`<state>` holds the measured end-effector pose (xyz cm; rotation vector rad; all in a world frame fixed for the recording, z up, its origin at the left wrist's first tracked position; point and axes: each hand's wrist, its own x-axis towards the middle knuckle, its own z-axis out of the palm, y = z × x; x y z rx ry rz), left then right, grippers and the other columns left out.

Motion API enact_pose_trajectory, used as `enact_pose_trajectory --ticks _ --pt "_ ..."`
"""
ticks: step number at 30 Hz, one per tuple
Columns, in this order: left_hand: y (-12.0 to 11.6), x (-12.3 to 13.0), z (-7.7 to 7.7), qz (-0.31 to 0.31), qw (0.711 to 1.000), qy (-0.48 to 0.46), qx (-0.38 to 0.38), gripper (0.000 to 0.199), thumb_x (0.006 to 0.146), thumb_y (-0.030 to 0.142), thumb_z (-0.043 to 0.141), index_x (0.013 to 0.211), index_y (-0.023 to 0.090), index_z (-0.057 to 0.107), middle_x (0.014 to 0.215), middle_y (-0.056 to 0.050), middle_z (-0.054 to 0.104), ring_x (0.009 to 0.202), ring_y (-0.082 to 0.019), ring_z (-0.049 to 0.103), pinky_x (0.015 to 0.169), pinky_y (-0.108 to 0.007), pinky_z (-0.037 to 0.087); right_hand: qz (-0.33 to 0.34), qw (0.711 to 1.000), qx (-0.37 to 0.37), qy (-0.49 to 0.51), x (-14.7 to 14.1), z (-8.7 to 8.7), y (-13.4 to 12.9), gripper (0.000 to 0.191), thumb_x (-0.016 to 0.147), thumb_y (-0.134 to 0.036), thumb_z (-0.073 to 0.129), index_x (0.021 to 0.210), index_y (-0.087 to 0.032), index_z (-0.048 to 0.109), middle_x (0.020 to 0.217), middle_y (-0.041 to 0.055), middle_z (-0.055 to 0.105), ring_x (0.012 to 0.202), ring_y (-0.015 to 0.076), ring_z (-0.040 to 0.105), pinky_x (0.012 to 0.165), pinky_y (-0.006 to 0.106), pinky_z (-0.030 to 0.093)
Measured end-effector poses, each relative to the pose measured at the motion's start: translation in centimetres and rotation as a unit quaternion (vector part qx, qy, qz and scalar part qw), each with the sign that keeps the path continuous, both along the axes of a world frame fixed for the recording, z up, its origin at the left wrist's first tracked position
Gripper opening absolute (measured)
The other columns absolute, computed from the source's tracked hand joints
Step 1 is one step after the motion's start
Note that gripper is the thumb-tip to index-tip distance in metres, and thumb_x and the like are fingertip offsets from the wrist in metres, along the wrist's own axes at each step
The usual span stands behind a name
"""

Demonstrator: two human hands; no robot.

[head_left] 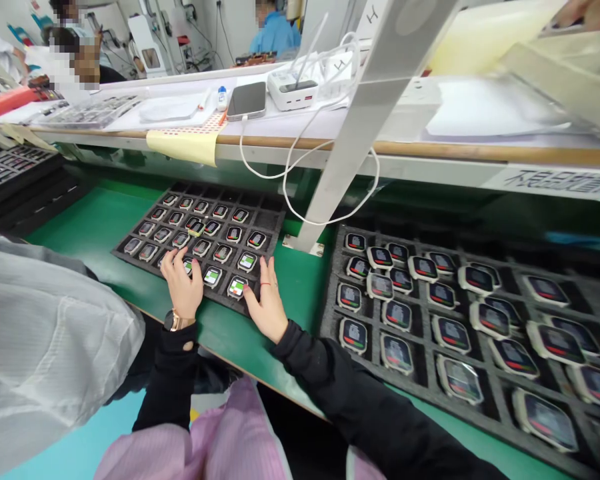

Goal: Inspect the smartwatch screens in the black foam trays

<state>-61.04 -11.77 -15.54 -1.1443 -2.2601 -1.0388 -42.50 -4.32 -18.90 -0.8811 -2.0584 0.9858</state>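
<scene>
A dark foam tray [267, 220] with square watch faces in its compartments lies on the green table. My left hand [184, 283] rests over its front edge, fingers apart, beside a watch face with a lit green and white screen [187, 266]. My right hand [266, 300] is at the tray's front right corner, fingers spread, its thumb touching a lit watch face [237, 287]. Two more lit faces, one between the hands [213, 277] and one behind [247, 261], show green and white. Neither hand grips anything.
A second foam tray [330, 293] with many watch faces, some stacked, lies at the right. A metal post [350, 133] stands between the trays. A white cable [286, 180] hangs from the shelf. At left is a person's pale sleeve [55, 333].
</scene>
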Motion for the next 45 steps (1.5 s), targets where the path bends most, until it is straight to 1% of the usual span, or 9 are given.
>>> enact_pose_trajectory --ticks 10,13,17,22,27,31,34,40,45 --pt "0.1 -0.3 -0.2 -0.01 1.0 -0.005 0.021 0.037 0.097 0.029 0.047 0.129 0.013 0.055 0.132 -0.02 0.049 0.134 -0.032 0.04 0.117 -0.05 0.027 -0.015 1.0 -0.01 0.011 -0.5 -0.4 0.5 0.071 0.101 -0.032 0.037 0.16 -0.005 0.01 0.165 0.0225 0.007 0.154 0.0271 0.006 0.124 0.054 0.02" --pt "0.0 -0.9 -0.5 0.032 0.998 -0.02 0.05 0.04 0.096 0.029 0.047 0.132 0.011 0.053 0.137 -0.024 0.044 0.138 -0.034 0.034 0.119 -0.055 0.022 -0.014 1.0 0.0 0.015 -0.6 -0.8 0.7 0.069 0.1 -0.027 0.032 0.16 -0.004 0.009 0.165 0.0212 0.008 0.155 0.0249 0.004 0.125 0.052 0.018" --pt "-0.3 -2.9 -1.2 0.148 0.976 -0.122 0.104 0.059 0.093 0.027 0.047 0.147 0.005 0.034 0.153 -0.03 0.026 0.149 -0.036 0.019 0.121 -0.06 0.012 -0.015 0.999 0.028 0.013 -0.7 -1.5 1.0 0.071 0.095 -0.018 0.031 0.16 -0.002 0.007 0.166 0.0198 0.008 0.155 0.0235 0.004 0.125 0.05 0.019" --pt "-0.5 -4.9 -1.9 0.14 0.966 -0.196 0.092 0.064 0.095 0.028 0.041 0.149 -0.004 0.027 0.157 -0.034 0.024 0.153 -0.036 0.017 0.124 -0.053 0.011 -0.014 0.999 0.036 0.027 -1.1 -2.4 1.2 0.071 0.094 -0.017 0.031 0.159 0.001 0.008 0.165 0.0217 0.008 0.154 0.025 0.004 0.125 0.05 0.018" --pt "-1.6 -3.6 -2.5 0.124 0.965 -0.217 0.085 0.075 0.095 0.03 0.041 0.156 -0.001 0.01 0.164 -0.031 0.009 0.156 -0.033 0.002 0.125 -0.053 0.011 -0.015 0.998 0.033 0.049 -0.9 -3.2 0.6 0.071 0.098 -0.026 0.034 0.159 0.0 0.009 0.163 0.0237 0.015 0.153 0.0295 0.013 0.124 0.054 0.021" --pt "-3.0 -1.5 -2.9 0.094 0.969 -0.22 0.068 0.074 0.094 0.025 0.039 0.155 -0.006 0.01 0.163 -0.032 0.013 0.155 -0.033 0.007 0.126 -0.049 0.014 -0.012 0.998 0.032 0.055 -0.1 -3.5 -0.3 0.076 0.096 -0.03 0.04 0.159 0.002 0.01 0.16 0.0267 0.024 0.149 0.0332 0.026 0.121 0.054 0.03" --pt "-3.5 -1.2 -3.0 0.095 0.969 -0.221 0.064 0.075 0.092 0.021 0.041 0.155 -0.005 0.01 0.164 -0.031 0.013 0.155 -0.032 0.008 0.126 -0.047 0.013 -0.007 0.998 0.04 0.057 -0.1 -3.4 -0.5 0.083 0.09 -0.026 0.046 0.159 0.001 0.009 0.158 0.026 0.029 0.147 0.0336 0.031 0.12 0.053 0.032" --pt "-2.6 -3.8 -1.5 0.137 0.959 -0.233 0.086 0.083 0.074 0.004 0.054 0.151 0.001 0.022 0.156 -0.031 0.027 0.153 -0.037 0.019 0.124 -0.051 0.019 0.006 0.996 0.062 0.065 -2.7 -3.0 -1.1 0.087 0.078 -0.015 0.049 0.156 0.007 0.015 0.158 0.0297 0.026 0.15 0.0375 0.023 0.123 0.056 0.026" --pt "-2.9 -4.9 -0.8 0.18 0.947 -0.234 0.126 0.087 0.065 -0.004 0.056 0.146 0.008 0.026 0.152 -0.03 0.023 0.151 -0.04 0.019 0.121 -0.058 0.019 0.033 0.995 0.071 0.068 -3.7 -3.2 -2.8 0.082 0.082 -0.013 0.045 0.156 0.008 0.013 0.16 0.0304 0.019 0.152 0.0363 0.015 0.123 0.057 0.025"
